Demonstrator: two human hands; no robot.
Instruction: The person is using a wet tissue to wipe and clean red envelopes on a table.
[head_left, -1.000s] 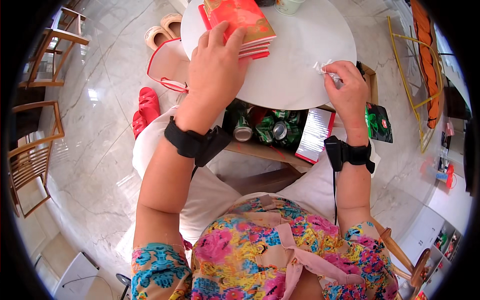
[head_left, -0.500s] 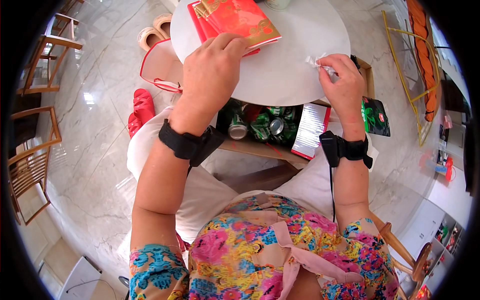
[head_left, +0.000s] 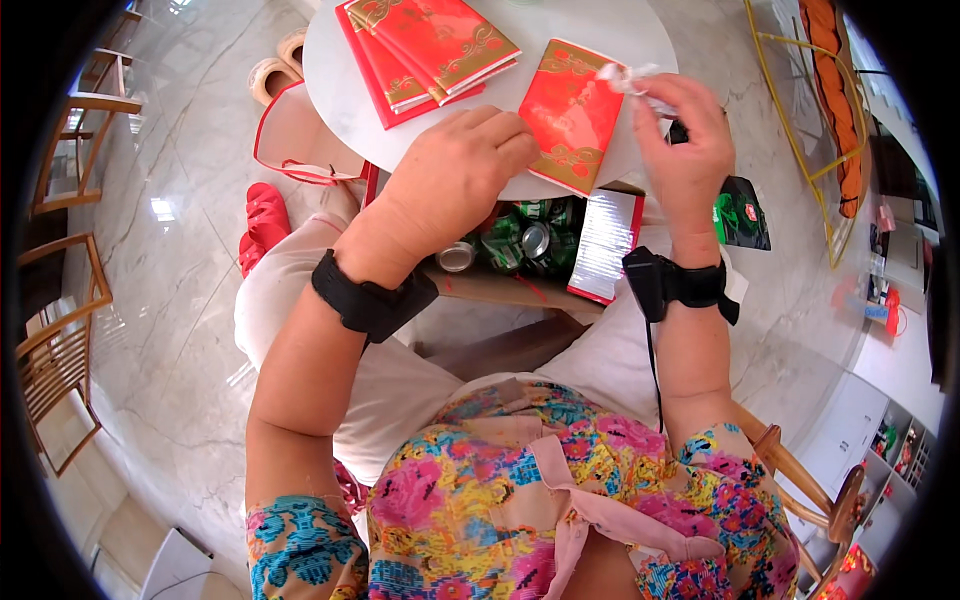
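Head view: over glossy veined floor tiles (head_left: 180,310), the smooth round table (head_left: 560,20) bore a gold-scrolled red booklet (head_left: 572,115), right of stacked ones (head_left: 435,45); right hand (head_left: 688,135) pinched a crumpled white wad (head_left: 632,78), left hand (head_left: 450,180) curled at the booklet's left edge, grip unclear!

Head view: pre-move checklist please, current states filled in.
1. Single red-and-gold rectangular booklet apart from skewed stack of red-and-gold booklets: ok.
2. Stack squared: not ok, fanned.
3. Right hand has grip on crumpled whitish scrap: ok, pinched.
4. Single booklet unobstructed: not ok, scrap overlaps upper-right corner.
5. Left hand empty: cannot tell, palm hidden.
6. Single booklet wholly on round white tabletop: cannot tell, corner at rim.
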